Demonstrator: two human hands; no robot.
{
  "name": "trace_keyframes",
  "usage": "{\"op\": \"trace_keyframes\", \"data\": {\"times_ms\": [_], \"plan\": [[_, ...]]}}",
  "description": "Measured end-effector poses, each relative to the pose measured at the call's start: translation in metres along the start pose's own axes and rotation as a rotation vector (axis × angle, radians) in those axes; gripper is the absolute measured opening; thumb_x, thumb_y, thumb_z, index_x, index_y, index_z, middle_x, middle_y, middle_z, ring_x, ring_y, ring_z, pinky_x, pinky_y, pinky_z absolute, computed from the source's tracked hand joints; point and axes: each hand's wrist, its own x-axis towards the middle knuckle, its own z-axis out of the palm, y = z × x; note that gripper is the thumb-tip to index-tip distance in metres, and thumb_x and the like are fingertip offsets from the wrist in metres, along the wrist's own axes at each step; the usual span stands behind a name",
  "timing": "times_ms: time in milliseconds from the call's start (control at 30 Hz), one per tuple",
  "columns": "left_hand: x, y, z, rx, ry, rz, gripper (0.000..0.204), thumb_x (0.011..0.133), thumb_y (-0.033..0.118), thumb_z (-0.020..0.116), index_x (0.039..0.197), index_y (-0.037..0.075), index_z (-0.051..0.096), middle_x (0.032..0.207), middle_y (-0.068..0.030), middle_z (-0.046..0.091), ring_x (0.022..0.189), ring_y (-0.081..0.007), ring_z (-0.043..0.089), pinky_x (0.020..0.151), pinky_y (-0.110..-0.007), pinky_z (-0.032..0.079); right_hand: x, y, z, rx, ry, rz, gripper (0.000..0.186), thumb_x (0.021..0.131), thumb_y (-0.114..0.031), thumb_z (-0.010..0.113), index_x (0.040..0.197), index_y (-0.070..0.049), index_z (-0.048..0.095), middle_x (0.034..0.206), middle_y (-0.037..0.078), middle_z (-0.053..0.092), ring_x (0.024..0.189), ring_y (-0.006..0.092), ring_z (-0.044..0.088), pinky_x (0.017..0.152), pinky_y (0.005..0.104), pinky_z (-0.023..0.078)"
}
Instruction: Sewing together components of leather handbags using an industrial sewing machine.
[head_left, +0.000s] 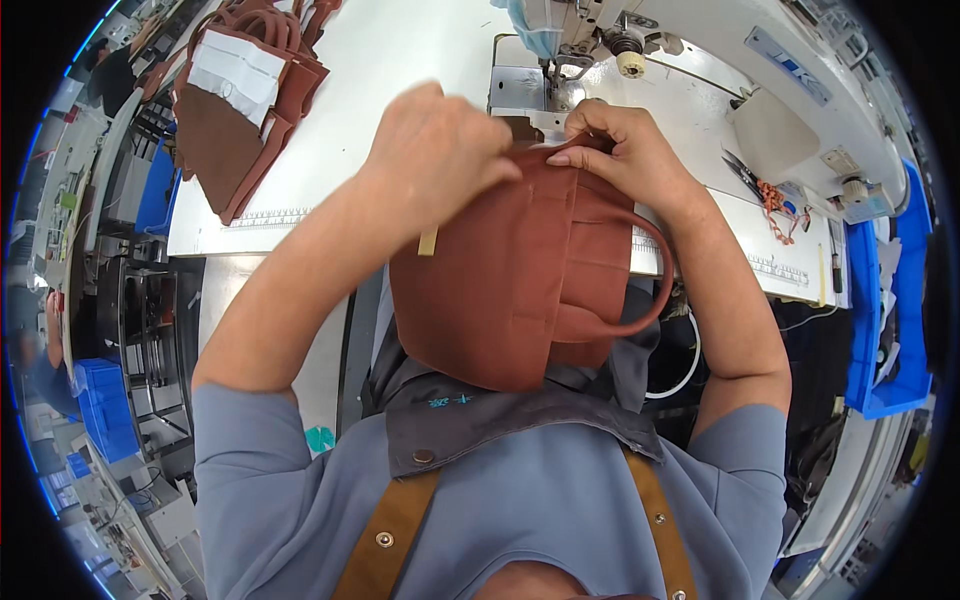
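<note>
A rust-brown bag (480, 290) with a looped handle (650, 300) and a small yellow tab (427, 240) lies over my lap against the front of the white table. My right hand (615, 150) pinches the bag's upper edge between thumb and fingers. My left hand (435, 150) is over the bag's upper left, fingers curled downward and blurred, so I cannot tell what they grip. Just beyond stands the sewing machine (790, 70), with its presser foot and needle area (555, 85) above a metal plate.
At the back left lies a pile of rust-brown pieces (235, 140) with handles. Scissors (740, 170), orange tangled bits (780, 215) and a ruler strip (780, 270) are at the right. Blue bins (880, 395) (105, 405) stand either side. Another person (55, 355) is at the far left.
</note>
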Motion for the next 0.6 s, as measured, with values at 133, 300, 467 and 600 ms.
{"op": "trace_keyframes", "data": {"times_ms": [133,300,467,600], "plan": [[-0.013,0.007,-0.025,-0.387,-0.143,0.312,0.029,0.083,0.034,0.079,0.088,0.006,0.072,0.079,-0.009,0.071,0.074,-0.0241,0.067,0.076,-0.033,0.049,0.001,-0.007,0.002,-0.062,0.139,-0.189,0.022,0.08,-0.012,0.082,0.092,-0.005,0.065,0.083,0.006,0.069,0.073,0.0203,0.065,0.066,0.0322,0.051],[0.033,-0.038,0.018,-0.689,0.341,0.292,0.022,0.086,0.024,0.08,0.091,0.005,0.07,0.08,-0.004,0.069,0.073,-0.0142,0.064,0.073,-0.029,0.048,0.002,-0.016,0.007,-0.197,0.197,-0.361,0.024,0.076,-0.011,0.083,0.091,-0.007,0.064,0.081,0.007,0.067,0.073,0.0257,0.065,0.067,0.0343,0.052],[0.031,-0.029,0.025,-0.877,-0.014,0.138,0.016,0.087,0.01,0.078,0.097,0.002,0.068,0.083,0.002,0.067,0.083,-0.009,0.062,0.073,-0.027,0.05,-0.005,-0.016,0.007,-0.291,0.227,-0.349,0.034,0.072,-0.019,0.088,0.092,-0.01,0.062,0.08,0.005,0.065,0.071,0.0217,0.064,0.062,0.0332,0.051],[0.016,-0.019,0.032,-0.951,0.219,0.193,0.016,0.084,0.008,0.079,0.095,0.003,0.067,0.089,-0.0005,0.066,0.083,-0.0111,0.062,0.076,-0.027,0.05,-0.008,-0.024,0.011,-0.132,0.289,-0.272,0.048,0.068,-0.029,0.092,0.095,-0.01,0.058,0.081,0.003,0.062,0.066,0.0184,0.059,0.059,0.0317,0.048]]}}
